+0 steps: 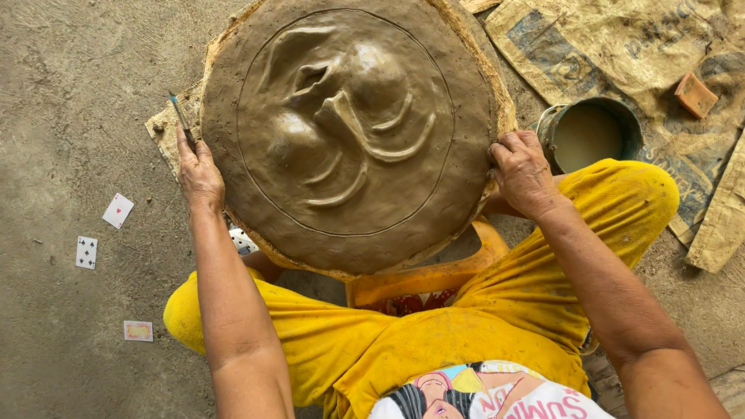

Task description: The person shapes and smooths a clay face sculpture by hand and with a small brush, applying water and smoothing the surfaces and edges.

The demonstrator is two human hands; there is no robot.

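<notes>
The clay disc point(349, 125) lay in front of you on a round board point(502, 94), which rested over an orange stool point(425, 278) between your knees. A raised relief filled its middle inside an incised ring.

Your left hand point(199, 170) sat against the disc's left edge, fingers curled nearly closed around a thin tool point(181, 118) whose tip pointed up and away from you. Your right hand point(522, 169) gripped the right rim of the board, fingers bent over the edge and touching the clay, thumb tucked below; they were partly closed, holding nothing loose.

Just beyond your right hand stood a bucket point(589, 130) of pale liquid. Behind it sacks point(643, 44) were spread on the floor, with a small brick-coloured block point(696, 93) on them. To your left, three cards point(117, 210) lay scattered on the concrete floor point(40, 68), well apart from the disc.
</notes>
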